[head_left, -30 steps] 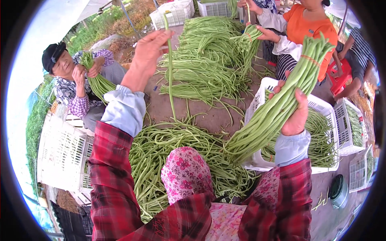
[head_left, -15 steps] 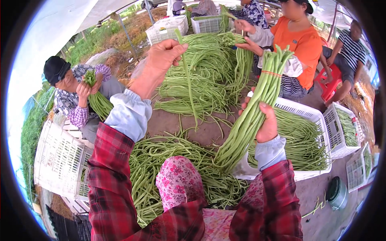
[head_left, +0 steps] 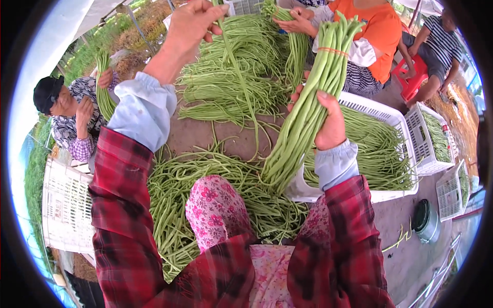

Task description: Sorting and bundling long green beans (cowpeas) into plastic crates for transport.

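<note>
My left hand is raised at the upper left, thumb and fingers pinched on the top end of a single long bean. The bean hangs down, apart from the bundle. My right hand is wrapped round a thick bundle of long beans, held tilted with its tied end up and right. An orange-red band circles the bundle near that end. Under the hands, a loose heap of long beans lies in front of and around my knees. The fingers behind the bundle are partly hidden.
A large pile of long beans lies ahead. White crates with beans stand at the right, near a dark-lidded bucket. Another crate is at the left. Co-workers hold bean bunches at the left and far right; another person sits on a red stool.
The view has shifted, and the scene sits higher in it. Both hands keep their holds. The co-worker at the left now has one hand apart from the bunch they hold.
</note>
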Demonstrator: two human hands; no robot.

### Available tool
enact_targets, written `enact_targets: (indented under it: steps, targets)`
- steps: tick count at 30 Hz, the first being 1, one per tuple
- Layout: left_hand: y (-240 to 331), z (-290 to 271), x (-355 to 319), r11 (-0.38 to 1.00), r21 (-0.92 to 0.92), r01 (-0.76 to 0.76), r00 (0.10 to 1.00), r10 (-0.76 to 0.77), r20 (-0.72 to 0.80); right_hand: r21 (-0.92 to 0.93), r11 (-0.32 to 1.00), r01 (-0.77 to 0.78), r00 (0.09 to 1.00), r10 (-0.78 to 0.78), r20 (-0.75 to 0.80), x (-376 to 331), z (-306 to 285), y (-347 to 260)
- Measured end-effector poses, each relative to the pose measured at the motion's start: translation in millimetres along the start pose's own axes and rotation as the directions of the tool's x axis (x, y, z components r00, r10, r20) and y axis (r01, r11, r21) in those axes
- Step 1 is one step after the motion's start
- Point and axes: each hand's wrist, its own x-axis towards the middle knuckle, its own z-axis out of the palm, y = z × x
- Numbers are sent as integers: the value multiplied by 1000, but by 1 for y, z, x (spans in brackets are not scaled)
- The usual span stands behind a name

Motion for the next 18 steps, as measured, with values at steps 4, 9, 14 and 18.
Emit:
enact_targets:
  steps: [4,9,14,18]
  targets:
    - [11,1,0,1000,9,10,1000,-11,24,-1,1000,-7,1000,7,9,-1,0,-2]
    - [24,0,-4,999,25,-42,999,42,-16,-20,1000,11,1000,-11,21,0,2,-2]
    - [17,-36,-33,999,-18,30,998,-31,-56,39,999,7,999,-9,45,-2,1,-1]
    - [9,-99,-98,988,134,71,984,-47,-170,20,997,-78,995,77,56,-3,-2,-1]
